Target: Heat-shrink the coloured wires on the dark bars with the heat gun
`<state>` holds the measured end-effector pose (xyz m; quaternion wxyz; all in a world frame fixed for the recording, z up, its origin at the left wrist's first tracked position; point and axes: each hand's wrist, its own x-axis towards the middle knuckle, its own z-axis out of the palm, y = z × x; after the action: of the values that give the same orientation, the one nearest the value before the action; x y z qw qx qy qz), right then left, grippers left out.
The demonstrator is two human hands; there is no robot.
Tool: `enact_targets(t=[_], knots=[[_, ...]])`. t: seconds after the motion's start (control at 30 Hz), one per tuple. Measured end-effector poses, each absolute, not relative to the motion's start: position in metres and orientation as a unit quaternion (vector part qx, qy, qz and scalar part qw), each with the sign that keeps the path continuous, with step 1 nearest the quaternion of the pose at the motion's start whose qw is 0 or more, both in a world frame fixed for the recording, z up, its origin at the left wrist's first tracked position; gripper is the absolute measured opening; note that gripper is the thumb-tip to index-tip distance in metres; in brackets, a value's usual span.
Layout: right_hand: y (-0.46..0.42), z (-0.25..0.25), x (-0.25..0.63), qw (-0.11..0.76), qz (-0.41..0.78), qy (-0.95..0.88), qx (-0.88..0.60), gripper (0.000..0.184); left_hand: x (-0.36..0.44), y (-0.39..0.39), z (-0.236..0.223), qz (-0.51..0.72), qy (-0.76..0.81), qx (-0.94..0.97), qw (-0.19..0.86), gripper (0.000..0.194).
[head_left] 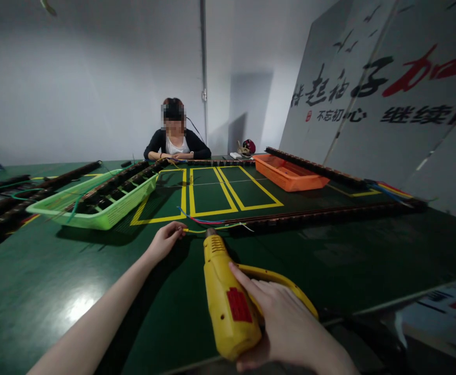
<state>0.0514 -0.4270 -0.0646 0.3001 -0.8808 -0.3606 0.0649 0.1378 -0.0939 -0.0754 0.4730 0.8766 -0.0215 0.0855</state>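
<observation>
Green covers the whole desk, marked with yellow tape rectangles at its middle. White boards with black and red characters lean along the right side. A person in a dark top sits at the far edge, arms resting on the desk.

A green basket on the left holds dark strips, and more strips lie beside it at the desk's left edge. An orange basket sits well apart on the right, with another long dark strip behind it. One strip runs across the desk in front of the tape lines, its left end near the hands.

The right hand has its grip closed around the handle of a yellow heat gun, forefinger lying along the body beside the red label. The nozzle points away, at the wires.

The left hand reaches forward, its grip pinching thin wires, blue, red and yellow, that trail from the strip's left end just ahead of the nozzle.
</observation>
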Motion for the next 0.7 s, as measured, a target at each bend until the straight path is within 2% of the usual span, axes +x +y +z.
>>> enact_targets(t=[0.13, 0.3, 0.7], knots=[[-0.426, -0.066, 0.054, 0.304, 0.041, -0.378, -0.874, 0.131, 0.13, -0.094, -0.074, 0.09, -0.034, 0.888, 0.45, 0.042], [-0.425, -0.072, 0.057, 0.301, 0.027, -0.401, -0.865, 0.129, 0.126, -0.096, -0.072, 0.114, -0.028, 0.895, 0.43, 0.034], [-0.419, -0.079, 0.053, 0.274, -0.049, -0.403, -0.872, 0.121, 0.136, -0.085, -0.083, 0.115, -0.044, 0.906, 0.406, 0.042]])
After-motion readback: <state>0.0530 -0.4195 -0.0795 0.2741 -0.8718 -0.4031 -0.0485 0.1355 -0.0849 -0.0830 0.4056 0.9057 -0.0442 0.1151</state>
